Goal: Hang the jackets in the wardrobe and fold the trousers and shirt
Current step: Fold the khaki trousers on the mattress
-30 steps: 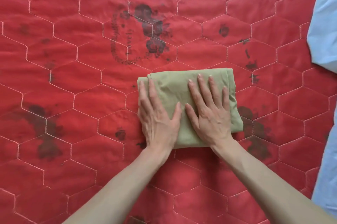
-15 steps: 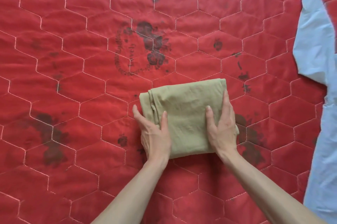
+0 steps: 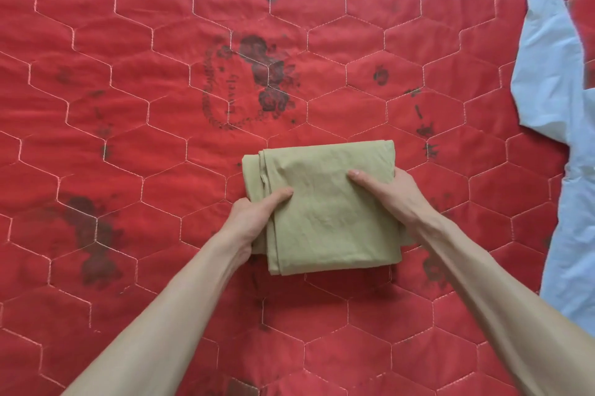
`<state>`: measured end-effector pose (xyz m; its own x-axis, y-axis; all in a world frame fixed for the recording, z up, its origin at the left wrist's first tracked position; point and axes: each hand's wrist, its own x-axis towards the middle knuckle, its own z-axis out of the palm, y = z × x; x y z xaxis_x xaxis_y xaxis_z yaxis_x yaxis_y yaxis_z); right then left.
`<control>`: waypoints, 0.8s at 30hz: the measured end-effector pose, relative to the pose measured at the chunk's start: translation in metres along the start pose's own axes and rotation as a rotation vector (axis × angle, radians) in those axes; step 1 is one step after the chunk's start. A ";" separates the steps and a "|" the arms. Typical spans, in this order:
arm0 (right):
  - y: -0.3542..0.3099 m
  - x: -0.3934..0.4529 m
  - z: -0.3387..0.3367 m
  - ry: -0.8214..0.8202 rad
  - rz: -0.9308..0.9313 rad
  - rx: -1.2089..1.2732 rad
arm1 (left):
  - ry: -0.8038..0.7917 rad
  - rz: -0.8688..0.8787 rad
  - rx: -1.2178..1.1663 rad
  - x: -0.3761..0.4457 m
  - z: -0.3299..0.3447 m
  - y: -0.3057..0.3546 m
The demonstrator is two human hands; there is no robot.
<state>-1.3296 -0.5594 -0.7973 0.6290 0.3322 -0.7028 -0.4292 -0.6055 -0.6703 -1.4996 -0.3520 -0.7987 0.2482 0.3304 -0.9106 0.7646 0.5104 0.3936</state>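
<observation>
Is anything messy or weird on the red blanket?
Only one thing: the light blue garment lies crumpled and unfolded at the right edge. The olive folded garment looks neat, gripped by the left hand and right hand. The dark marks look printed.

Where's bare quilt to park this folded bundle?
Free: the red quilt left of the folded olive garment, and the strip beyond its far edge. Crowded: the right edge, where the light blue garment lies. Left hand and right hand grip the bundle.
</observation>
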 end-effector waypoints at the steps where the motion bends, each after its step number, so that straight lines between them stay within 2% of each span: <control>1: 0.000 -0.002 -0.001 -0.020 0.000 0.032 | -0.051 -0.033 0.011 0.001 -0.005 0.002; 6: -0.008 -0.027 -0.007 -0.133 0.029 0.190 | -0.165 0.028 0.020 -0.023 -0.024 0.013; 10: -0.043 -0.064 -0.010 -0.201 0.037 0.329 | -0.341 -0.015 -0.158 -0.073 -0.041 0.035; 13: -0.076 -0.100 -0.018 -0.245 0.036 0.366 | -0.432 -0.014 -0.185 -0.119 -0.058 0.049; 24: -0.193 -0.276 -0.040 -0.283 -0.032 0.339 | -0.384 0.083 -0.296 -0.312 -0.108 0.060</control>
<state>-1.3944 -0.5631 -0.4638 0.4629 0.5605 -0.6867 -0.6310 -0.3357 -0.6994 -1.5950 -0.3388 -0.4775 0.5450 0.0912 -0.8335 0.5451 0.7168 0.4348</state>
